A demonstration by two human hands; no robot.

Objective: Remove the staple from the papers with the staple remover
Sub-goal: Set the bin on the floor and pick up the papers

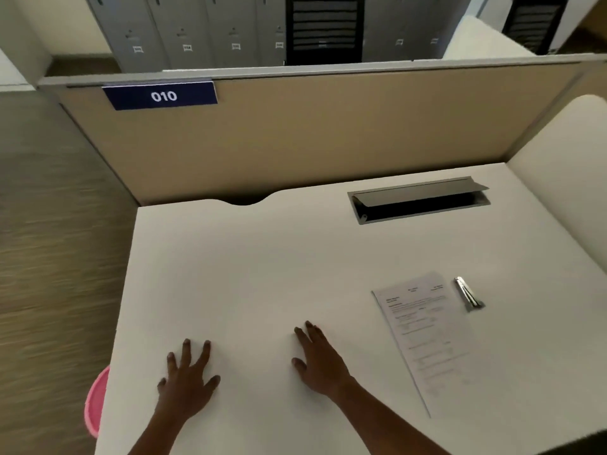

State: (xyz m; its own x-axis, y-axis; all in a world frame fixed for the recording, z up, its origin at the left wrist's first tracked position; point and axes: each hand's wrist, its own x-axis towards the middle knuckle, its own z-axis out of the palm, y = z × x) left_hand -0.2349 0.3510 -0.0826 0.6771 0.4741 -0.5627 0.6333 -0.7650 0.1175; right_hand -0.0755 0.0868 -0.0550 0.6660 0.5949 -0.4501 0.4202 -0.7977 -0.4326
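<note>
Closest to me are my two hands, both lying palm-down on the white desk (262, 274). My left hand (187, 376) sits near the desk's left edge, fingers straight and spread wide, holding nothing. My right hand (320, 359) lies just to its right, apart from it. It is also flat with the fingers fanned and angled a little leftward, and it holds nothing. Both forearms run in from the bottom of my view.

The papers (427, 339) lie flat on the desk to the right of my right hand, well clear of it. The printed side is up and the sheet is turned so its long edge slants away to the upper left. The print is too blurred to read, and I can't make out the staple. The remover (468, 295), a slim shiny metal piece, lies on the desk just beside the papers' top right corner, near the paper but not on it.

Farther back on the right, a grey hatch (417, 200) is set into the desk with its lid tipped up. A tan panel (312, 133) stands behind the desk and carries a dark blue sign (161, 96) that reads 010. Beyond it I see grey lockers (184, 31) and a black chair (323, 27). A pink rim (95, 402) pokes out past the desk's left edge, low down.
</note>
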